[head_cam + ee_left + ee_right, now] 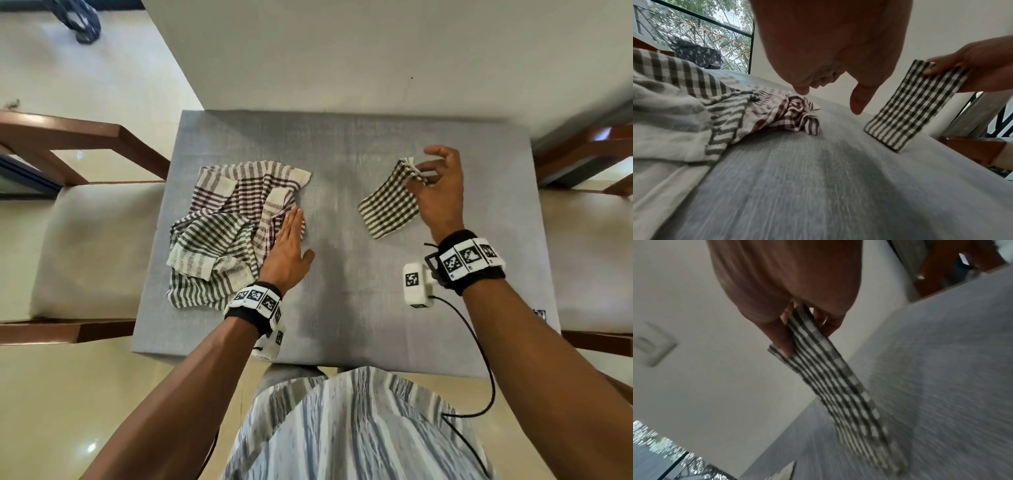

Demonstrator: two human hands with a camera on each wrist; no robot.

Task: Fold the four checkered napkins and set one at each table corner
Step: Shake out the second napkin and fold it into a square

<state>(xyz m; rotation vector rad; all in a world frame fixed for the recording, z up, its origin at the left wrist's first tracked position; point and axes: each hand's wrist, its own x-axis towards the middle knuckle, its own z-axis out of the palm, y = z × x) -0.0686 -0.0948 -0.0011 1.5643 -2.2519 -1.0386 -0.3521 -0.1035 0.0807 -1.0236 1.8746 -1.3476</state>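
One folded napkin (pixel 390 202) hangs pinched; perhaps three lie heaped (pixel 233 219).

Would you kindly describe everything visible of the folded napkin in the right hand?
The folded napkin is a narrow rectangle of woven cloth, checkered dark green and white, in several layers. The right hand pinches its far end between thumb and fingers, so it hangs tilted over the right side of the grey table. Its lower end is at the tabletop; actual contact is unclear. It is apart from the unfolded pile.
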